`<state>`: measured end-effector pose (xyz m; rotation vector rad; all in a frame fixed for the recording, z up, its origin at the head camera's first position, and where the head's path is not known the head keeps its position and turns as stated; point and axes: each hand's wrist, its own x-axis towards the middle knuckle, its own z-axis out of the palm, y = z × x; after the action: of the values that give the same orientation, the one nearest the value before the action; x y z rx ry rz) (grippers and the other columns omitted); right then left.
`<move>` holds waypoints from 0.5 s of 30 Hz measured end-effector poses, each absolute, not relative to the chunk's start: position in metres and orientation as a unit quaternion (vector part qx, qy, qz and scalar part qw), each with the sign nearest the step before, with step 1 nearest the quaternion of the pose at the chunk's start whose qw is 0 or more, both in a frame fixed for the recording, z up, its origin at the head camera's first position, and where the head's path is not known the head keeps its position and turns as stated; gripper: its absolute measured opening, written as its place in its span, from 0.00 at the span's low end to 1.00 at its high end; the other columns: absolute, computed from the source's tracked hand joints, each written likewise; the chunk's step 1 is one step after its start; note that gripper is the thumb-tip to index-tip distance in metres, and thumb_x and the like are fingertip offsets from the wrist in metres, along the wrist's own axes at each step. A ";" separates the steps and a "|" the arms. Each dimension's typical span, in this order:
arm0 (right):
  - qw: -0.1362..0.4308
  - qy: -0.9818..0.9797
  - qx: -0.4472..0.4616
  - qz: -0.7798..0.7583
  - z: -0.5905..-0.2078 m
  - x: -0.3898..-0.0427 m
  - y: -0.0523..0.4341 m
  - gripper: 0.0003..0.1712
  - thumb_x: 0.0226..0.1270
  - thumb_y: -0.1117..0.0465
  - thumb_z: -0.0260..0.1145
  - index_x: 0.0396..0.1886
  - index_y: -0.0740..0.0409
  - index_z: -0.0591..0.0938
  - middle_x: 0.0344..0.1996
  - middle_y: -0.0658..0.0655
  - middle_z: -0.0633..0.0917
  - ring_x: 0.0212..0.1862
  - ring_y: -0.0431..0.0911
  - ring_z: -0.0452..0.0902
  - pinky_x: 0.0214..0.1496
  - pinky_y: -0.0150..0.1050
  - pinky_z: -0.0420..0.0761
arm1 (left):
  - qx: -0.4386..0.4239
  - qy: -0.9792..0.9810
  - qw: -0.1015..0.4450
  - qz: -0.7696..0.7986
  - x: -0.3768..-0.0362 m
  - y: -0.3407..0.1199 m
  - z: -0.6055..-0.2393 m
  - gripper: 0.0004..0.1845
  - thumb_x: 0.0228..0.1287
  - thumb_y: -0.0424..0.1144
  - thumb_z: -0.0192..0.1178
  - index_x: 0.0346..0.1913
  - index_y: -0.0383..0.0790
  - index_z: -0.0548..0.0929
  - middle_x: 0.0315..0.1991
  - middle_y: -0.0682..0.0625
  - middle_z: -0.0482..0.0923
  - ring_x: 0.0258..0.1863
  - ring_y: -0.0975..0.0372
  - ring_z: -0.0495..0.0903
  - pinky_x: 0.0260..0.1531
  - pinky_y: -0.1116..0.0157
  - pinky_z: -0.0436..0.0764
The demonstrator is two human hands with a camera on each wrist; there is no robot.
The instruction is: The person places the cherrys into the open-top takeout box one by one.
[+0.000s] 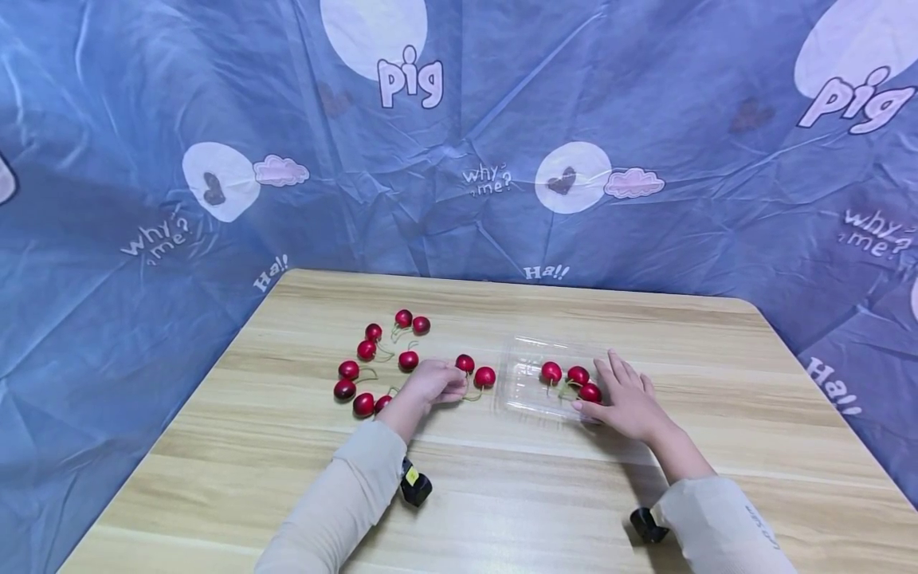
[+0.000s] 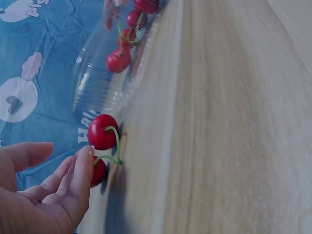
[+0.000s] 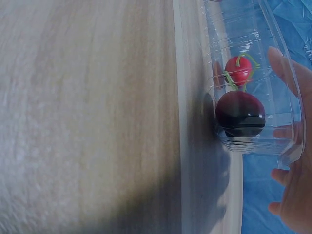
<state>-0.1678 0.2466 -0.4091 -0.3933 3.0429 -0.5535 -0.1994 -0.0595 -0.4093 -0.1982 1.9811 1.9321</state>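
Cherry pair (image 1: 475,373) joined by green stems lies on table (image 1: 502,494), just at tips of left hand (image 1: 433,383). Left fingers (image 2: 73,180) loosely curled, half open, one fingertip touching nearer cherry, nothing gripped. Right hand (image 1: 629,399) fingers straight, resting against clear plastic tray (image 1: 527,383). Three cherries (image 1: 571,376) inside tray, beside right fingers (image 3: 292,73).

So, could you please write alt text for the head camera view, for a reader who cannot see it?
A person's left hand reaches for a pair of red cherries on a wooden table, while the right hand steadies a clear plastic tray holding three cherries. More cherries lie scattered to the left, before a blue printed backdrop.
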 end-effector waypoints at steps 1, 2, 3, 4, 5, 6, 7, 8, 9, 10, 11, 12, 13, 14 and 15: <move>0.012 0.976 -0.126 -0.178 -0.409 -0.168 0.247 0.52 0.50 0.35 0.56 0.62 0.69 0.54 0.62 0.72 0.46 0.61 0.65 0.39 0.57 0.66 0.38 | -0.075 0.704 0.183 0.682 -0.200 -0.060 -0.411 0.12 0.54 0.27 0.53 0.41 0.23 0.74 0.33 0.34 0.77 0.26 0.58 0.79 0.33 0.65 0.81; 0.011 0.976 -0.127 -0.179 -0.409 -0.168 0.247 0.52 0.50 0.35 0.56 0.62 0.69 0.54 0.62 0.72 0.46 0.61 0.65 0.39 0.57 0.66 0.38 | -0.079 0.707 0.183 0.679 -0.201 -0.060 -0.413 0.12 0.53 0.27 0.53 0.40 0.23 0.75 0.31 0.35 0.77 0.24 0.59 0.79 0.32 0.66 0.81; 0.010 0.976 -0.127 -0.178 -0.409 -0.167 0.247 0.52 0.50 0.35 0.56 0.62 0.69 0.54 0.62 0.72 0.46 0.61 0.65 0.39 0.57 0.66 0.38 | -0.083 0.711 0.182 0.674 -0.202 -0.060 -0.414 0.12 0.52 0.27 0.54 0.39 0.23 0.75 0.30 0.36 0.77 0.23 0.60 0.78 0.31 0.66 0.81; 0.010 0.976 -0.127 -0.178 -0.409 -0.167 0.247 0.52 0.50 0.35 0.56 0.62 0.69 0.54 0.62 0.72 0.46 0.61 0.65 0.39 0.57 0.66 0.38 | -0.085 0.715 0.181 0.670 -0.202 -0.060 -0.416 0.11 0.52 0.27 0.54 0.39 0.24 0.76 0.29 0.37 0.78 0.22 0.60 0.78 0.29 0.67 0.81; 0.009 0.975 -0.128 -0.179 -0.409 -0.167 0.247 0.52 0.50 0.35 0.56 0.62 0.69 0.54 0.62 0.72 0.46 0.61 0.65 0.39 0.57 0.66 0.38 | -0.089 0.719 0.181 0.666 -0.203 -0.061 -0.417 0.11 0.51 0.27 0.54 0.38 0.24 0.76 0.29 0.37 0.78 0.22 0.61 0.78 0.29 0.67 0.81; 0.009 0.975 -0.128 -0.180 -0.409 -0.167 0.247 0.52 0.50 0.35 0.56 0.62 0.69 0.54 0.62 0.72 0.46 0.61 0.65 0.40 0.57 0.66 0.39 | -0.090 0.724 0.179 0.661 -0.203 -0.060 -0.417 0.11 0.51 0.27 0.54 0.38 0.24 0.76 0.28 0.38 0.78 0.21 0.61 0.77 0.28 0.68 0.81; 0.007 0.975 -0.128 -0.180 -0.409 -0.167 0.247 0.52 0.50 0.35 0.56 0.62 0.69 0.54 0.62 0.72 0.47 0.61 0.65 0.40 0.57 0.66 0.39 | -0.094 0.727 0.177 0.657 -0.204 -0.060 -0.418 0.11 0.50 0.27 0.55 0.38 0.25 0.77 0.28 0.38 0.78 0.21 0.62 0.77 0.27 0.68 0.81; 0.007 0.975 -0.128 -0.180 -0.409 -0.167 0.247 0.52 0.50 0.35 0.56 0.62 0.69 0.55 0.62 0.72 0.47 0.61 0.65 0.40 0.57 0.66 0.39 | -0.097 0.729 0.175 0.654 -0.204 -0.060 -0.419 0.11 0.49 0.26 0.54 0.38 0.25 0.77 0.28 0.38 0.78 0.21 0.62 0.77 0.27 0.68 0.81; 0.007 0.975 -0.128 -0.179 -0.409 -0.167 0.247 0.52 0.50 0.35 0.56 0.62 0.69 0.55 0.62 0.72 0.47 0.61 0.65 0.40 0.57 0.66 0.39 | -0.099 0.733 0.172 0.651 -0.205 -0.059 -0.420 0.11 0.49 0.26 0.54 0.37 0.25 0.77 0.27 0.39 0.78 0.20 0.62 0.77 0.26 0.68 0.81; 0.007 0.975 -0.128 -0.180 -0.409 -0.167 0.247 0.52 0.50 0.35 0.56 0.62 0.69 0.55 0.62 0.72 0.47 0.61 0.65 0.40 0.57 0.66 0.39 | -0.101 0.736 0.169 0.648 -0.205 -0.059 -0.420 0.11 0.48 0.26 0.54 0.37 0.25 0.77 0.27 0.39 0.78 0.20 0.62 0.76 0.26 0.69 0.81; 0.007 0.975 -0.128 -0.180 -0.409 -0.167 0.247 0.52 0.50 0.35 0.56 0.62 0.69 0.55 0.62 0.72 0.47 0.61 0.65 0.40 0.57 0.66 0.39 | -0.103 0.739 0.166 0.644 -0.206 -0.058 -0.421 0.11 0.47 0.25 0.54 0.37 0.25 0.77 0.26 0.39 0.78 0.19 0.63 0.76 0.25 0.69 0.81; 0.008 0.975 -0.127 -0.180 -0.409 -0.167 0.248 0.52 0.50 0.35 0.56 0.62 0.69 0.55 0.62 0.72 0.47 0.61 0.65 0.40 0.57 0.66 0.39 | -0.103 0.744 0.163 0.640 -0.206 -0.057 -0.421 0.11 0.47 0.25 0.55 0.36 0.25 0.77 0.24 0.40 0.78 0.18 0.63 0.75 0.24 0.69 0.81; 0.009 0.975 -0.127 -0.180 -0.409 -0.167 0.248 0.52 0.50 0.35 0.56 0.62 0.69 0.55 0.62 0.72 0.47 0.61 0.65 0.40 0.57 0.66 0.39 | -0.100 0.749 0.160 0.635 -0.206 -0.056 -0.422 0.10 0.46 0.25 0.55 0.35 0.25 0.77 0.23 0.42 0.78 0.17 0.64 0.75 0.23 0.70 0.81; 0.010 0.975 -0.128 -0.180 -0.409 -0.167 0.248 0.52 0.50 0.35 0.56 0.62 0.69 0.54 0.62 0.72 0.47 0.61 0.65 0.40 0.57 0.66 0.38 | -0.097 0.756 0.156 0.628 -0.207 -0.055 -0.424 0.09 0.45 0.25 0.56 0.34 0.26 0.78 0.21 0.43 0.77 0.17 0.64 0.74 0.22 0.71 0.81; 0.011 0.975 -0.128 -0.181 -0.408 -0.167 0.248 0.52 0.50 0.35 0.56 0.62 0.70 0.54 0.62 0.72 0.47 0.61 0.65 0.40 0.57 0.66 0.38 | -0.093 0.764 0.151 0.620 -0.207 -0.054 -0.425 0.08 0.45 0.25 0.56 0.32 0.26 0.78 0.19 0.45 0.77 0.16 0.65 0.73 0.21 0.71 0.80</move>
<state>-0.1674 0.2479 -0.4085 -0.3981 3.0429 -0.5644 -0.2068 -0.0541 -0.4248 -0.2659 2.1940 1.7814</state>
